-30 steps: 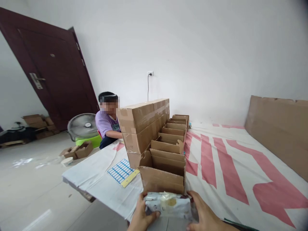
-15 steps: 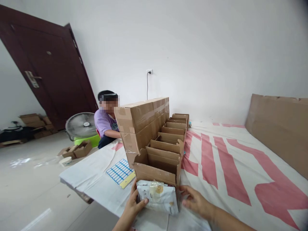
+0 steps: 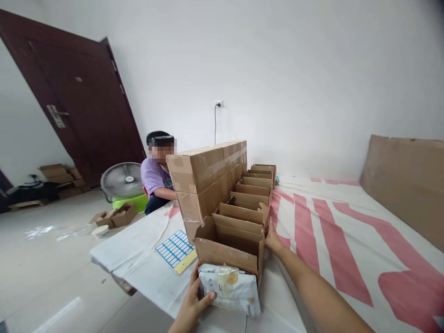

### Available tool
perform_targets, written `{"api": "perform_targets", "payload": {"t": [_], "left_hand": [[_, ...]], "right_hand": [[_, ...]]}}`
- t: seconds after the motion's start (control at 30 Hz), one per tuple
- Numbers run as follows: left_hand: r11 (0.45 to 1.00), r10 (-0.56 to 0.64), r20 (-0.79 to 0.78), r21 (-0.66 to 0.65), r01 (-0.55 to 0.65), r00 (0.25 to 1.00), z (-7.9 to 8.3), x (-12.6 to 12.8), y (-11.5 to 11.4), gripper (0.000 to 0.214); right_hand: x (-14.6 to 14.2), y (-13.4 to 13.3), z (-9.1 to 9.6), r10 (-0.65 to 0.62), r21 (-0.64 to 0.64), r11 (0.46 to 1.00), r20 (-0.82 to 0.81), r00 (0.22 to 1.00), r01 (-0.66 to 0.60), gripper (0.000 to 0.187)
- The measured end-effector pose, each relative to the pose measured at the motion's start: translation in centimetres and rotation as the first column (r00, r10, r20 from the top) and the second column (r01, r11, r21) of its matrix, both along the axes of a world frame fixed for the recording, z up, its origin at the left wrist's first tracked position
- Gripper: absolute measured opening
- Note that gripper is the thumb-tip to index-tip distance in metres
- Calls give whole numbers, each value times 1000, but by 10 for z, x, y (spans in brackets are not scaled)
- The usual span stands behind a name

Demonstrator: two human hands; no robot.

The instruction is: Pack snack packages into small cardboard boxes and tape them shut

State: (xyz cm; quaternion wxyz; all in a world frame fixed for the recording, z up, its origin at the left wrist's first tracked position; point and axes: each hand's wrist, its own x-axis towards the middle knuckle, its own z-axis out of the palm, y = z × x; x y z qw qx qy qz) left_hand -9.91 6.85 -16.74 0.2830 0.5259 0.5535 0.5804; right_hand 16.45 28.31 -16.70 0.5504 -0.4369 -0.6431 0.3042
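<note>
My left hand (image 3: 192, 303) grips a white plastic packet (image 3: 231, 289) with a yellowish item inside, held just in front of the nearest open cardboard box (image 3: 227, 247). My right hand (image 3: 272, 240) reaches forward and rests against the right side of that box, its fingers mostly hidden behind the cardboard edge. Behind this box runs a row of several more open small boxes (image 3: 253, 189).
A stack of long sealed cartons (image 3: 204, 180) stands left of the row. A sheet of blue labels (image 3: 175, 249) lies on the white and pink cloth (image 3: 329, 231). Another person (image 3: 157, 173) sits at the far left by a fan (image 3: 121, 181). Flat cardboard (image 3: 404, 182) leans at right.
My right hand let go of the packet and moved forward to the right side of the nearest box. My left hand keeps the packet in front of the box.
</note>
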Motion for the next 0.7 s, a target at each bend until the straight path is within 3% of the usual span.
{"api": "perform_targets", "payload": {"t": [0.17,0.3,0.47,0.7], "left_hand": [[1000,4,19,3,-4,1000,-6,0,1,73],[1000,16,-4,-15,-16,1000,-7,1,1,73],[998,50,-59,-28,-52,997,-4,1,2,76],[999,8,-108,-41,-12,994,2,0,10,70]], "right_hand": [[-9,13,-14,-24,-40,999,27,999,25,102],[-6,15,-24,-54,-48,997,31,998,56,104],[-6,19,-27,-80,-23,996,23,997,81,87],[-5,24,-32,-65,-21,998,-10,998,65,94]]}}
